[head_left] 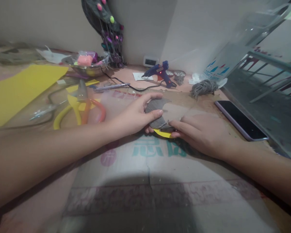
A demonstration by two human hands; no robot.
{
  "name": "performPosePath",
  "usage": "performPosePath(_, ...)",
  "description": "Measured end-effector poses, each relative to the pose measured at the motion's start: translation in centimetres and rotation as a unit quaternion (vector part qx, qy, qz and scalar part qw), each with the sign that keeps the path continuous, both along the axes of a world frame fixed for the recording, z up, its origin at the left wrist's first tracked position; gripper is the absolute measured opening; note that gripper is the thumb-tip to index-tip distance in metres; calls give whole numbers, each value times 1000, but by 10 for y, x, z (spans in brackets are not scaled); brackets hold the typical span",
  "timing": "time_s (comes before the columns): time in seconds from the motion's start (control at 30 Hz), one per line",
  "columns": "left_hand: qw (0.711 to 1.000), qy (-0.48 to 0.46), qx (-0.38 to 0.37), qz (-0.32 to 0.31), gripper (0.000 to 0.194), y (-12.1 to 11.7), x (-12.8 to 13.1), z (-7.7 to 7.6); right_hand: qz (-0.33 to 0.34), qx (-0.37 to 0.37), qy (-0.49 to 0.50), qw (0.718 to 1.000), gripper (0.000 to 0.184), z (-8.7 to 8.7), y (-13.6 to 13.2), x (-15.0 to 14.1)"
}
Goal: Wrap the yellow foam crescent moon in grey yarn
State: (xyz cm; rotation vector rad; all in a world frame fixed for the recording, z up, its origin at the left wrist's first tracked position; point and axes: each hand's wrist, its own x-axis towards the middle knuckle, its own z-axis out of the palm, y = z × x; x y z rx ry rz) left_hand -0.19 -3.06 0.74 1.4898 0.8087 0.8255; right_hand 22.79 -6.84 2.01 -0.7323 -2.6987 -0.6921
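Between my hands is a rounded cardboard disc (157,111), its left part covered in grey cord and a yellow edge showing underneath. My left hand (145,111) grips its left side, thumb on top and fingers curled round and below. At the lower right edge, the fingers of my right hand (196,129) pinch the cord and the rim; blur softens that hand. Beyond them a blue hot glue gun (161,72) rests on its stand with a small red light lit. A bundle of grey cord (203,88) lies behind my right hand.
Orange-handled pliers (83,97) and yellow-handled scissors (68,111) lie beyond my left forearm, near a yellow sheet (26,90). A metal bowl (87,69) holds wrapped clay. A phone (242,119) lies right, near the table edge. A clear jug (223,55) stands at the back right.
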Motion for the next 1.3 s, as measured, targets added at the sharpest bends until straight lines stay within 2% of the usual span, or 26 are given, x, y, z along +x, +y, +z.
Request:
performPosePath(0.3, 1000, -25, -8, -13, 49, -1, 0, -3, 13, 6, -8, 1000, 29, 0, -1, 0)
performPosePath(0.5, 1000, -19, 3, -15, 51, 0, -1, -4, 48, 11, 50, 998, 28, 2, -4, 1)
performPosePath(0.9, 1000, -16, -7, -10, 50, -1, -1, -2, -20, -5, 14, 1000, 34, -2, -3, 3)
performPosePath(1.1, 1000, -12, 0, -12, 51, 0, -1, -4, -1, 4, 16, 1000, 29, -4, -1, 1)
performPosePath(1.3, 1000, -2, 0, 8, 52, 0, 0, -2, -14, -1, 17, 1000, 31, -6, 0, 2)
